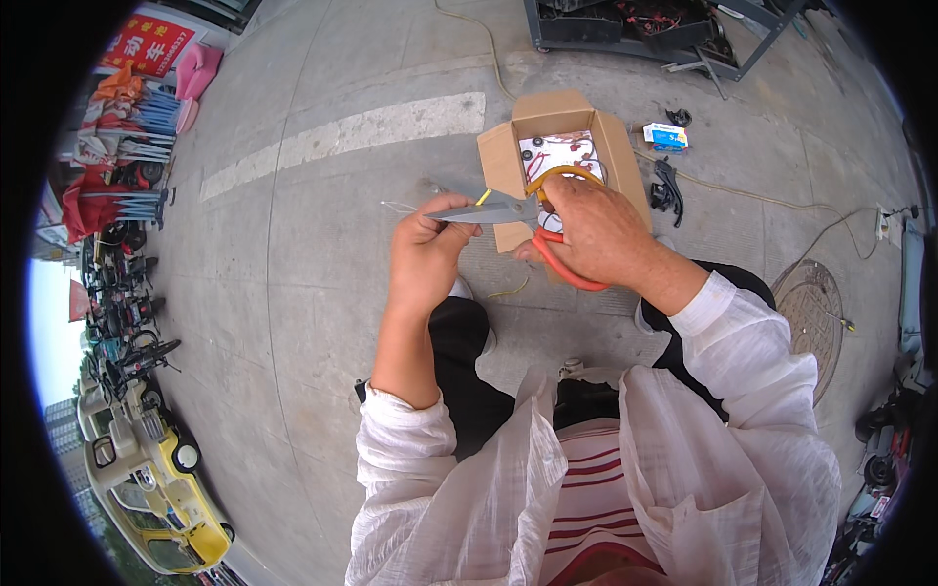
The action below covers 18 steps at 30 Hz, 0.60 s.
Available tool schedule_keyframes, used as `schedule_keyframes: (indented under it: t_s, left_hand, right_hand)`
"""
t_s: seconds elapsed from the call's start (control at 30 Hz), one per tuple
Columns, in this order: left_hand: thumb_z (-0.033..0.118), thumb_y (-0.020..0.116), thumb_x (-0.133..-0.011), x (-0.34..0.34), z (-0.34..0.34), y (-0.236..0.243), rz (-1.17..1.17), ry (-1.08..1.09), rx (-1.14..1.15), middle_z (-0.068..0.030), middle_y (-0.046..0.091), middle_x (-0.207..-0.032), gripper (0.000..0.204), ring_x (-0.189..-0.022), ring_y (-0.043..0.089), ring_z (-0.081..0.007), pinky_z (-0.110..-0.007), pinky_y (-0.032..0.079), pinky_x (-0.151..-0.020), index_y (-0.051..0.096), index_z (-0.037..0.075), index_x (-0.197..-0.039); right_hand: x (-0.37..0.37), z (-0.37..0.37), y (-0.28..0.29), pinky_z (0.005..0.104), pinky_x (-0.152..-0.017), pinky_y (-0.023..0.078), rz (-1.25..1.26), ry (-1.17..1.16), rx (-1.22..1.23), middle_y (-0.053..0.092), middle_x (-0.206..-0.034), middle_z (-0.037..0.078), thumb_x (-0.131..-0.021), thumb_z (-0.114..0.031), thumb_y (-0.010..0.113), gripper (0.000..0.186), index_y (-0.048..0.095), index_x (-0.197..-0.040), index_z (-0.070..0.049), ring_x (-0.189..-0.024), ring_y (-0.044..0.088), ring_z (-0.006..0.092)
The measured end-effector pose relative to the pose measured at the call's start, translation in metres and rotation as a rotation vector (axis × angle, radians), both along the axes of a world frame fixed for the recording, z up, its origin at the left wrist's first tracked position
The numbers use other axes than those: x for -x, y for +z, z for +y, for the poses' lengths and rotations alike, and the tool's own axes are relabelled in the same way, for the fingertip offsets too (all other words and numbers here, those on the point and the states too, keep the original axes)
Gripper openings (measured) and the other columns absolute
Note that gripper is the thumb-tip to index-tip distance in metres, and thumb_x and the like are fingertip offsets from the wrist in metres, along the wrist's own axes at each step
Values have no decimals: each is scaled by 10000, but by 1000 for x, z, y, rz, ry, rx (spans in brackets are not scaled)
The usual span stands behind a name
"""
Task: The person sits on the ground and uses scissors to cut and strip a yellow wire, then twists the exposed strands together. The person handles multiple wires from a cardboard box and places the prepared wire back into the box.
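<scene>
In my right hand [608, 232] is a pair of scissors, gripped by one orange-yellow and one red handle [569, 270]. The grey blades [479, 213] point left across the fingertips of my left hand [422, 256]. That hand is closed in a pinch on a thin yellow wire-like piece [484, 196], whose yellow end sticks up beyond the blades. Fine whitish strands [397, 206] show on the other side of the fingers. Just past my right hand, an open cardboard box [629, 156] holds small parts with red and black leads on a white sheet.
Right of the box lie a blue-and-white small carton [665, 137] and black lever-like parts [667, 188]. A cable [747, 197] runs across the concrete. A metal cart [635, 41] stands beyond, a manhole cover [809, 313] at right, and a yellow vehicle [161, 488] at left.
</scene>
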<state>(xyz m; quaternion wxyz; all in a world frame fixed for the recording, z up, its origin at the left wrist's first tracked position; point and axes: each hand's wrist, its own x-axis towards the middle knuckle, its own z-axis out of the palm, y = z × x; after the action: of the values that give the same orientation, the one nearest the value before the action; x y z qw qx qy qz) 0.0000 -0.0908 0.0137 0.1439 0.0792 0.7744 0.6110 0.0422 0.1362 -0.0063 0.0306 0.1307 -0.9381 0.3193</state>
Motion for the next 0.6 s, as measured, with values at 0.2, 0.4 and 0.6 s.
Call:
schedule_keyframes:
  t_s: [0.2,0.4,0.6]
  left_hand:
    - [-7,613,-950,3,-8,-4,-47,-4,-65,-48,689,-906,147,-852,628,-119,-256,498,-782,678,-36,-1079]
    - [6,617,-954,-1,-3,-3,48,-2,68,-57,699,-899,150,-866,643,-128,-265,509,-804,672,-47,-1083]
    - [28,604,-969,0,-10,-5,21,-48,11,-46,688,-893,149,-857,627,-122,-267,501,-791,664,-50,-1080]
  right_hand:
    - [2,0,7,477,-759,543,-177,33,-3,673,-945,245,-772,-712,707,841,559,-1057,65,-875,680,420]
    - [-1,-1,-6,465,-743,536,3,16,50,677,-887,216,-766,-679,739,798,557,-1033,51,-841,683,397]
    - [2,0,8,446,-764,525,-217,39,24,672,-962,200,-754,-640,774,741,546,-994,23,-896,674,374]
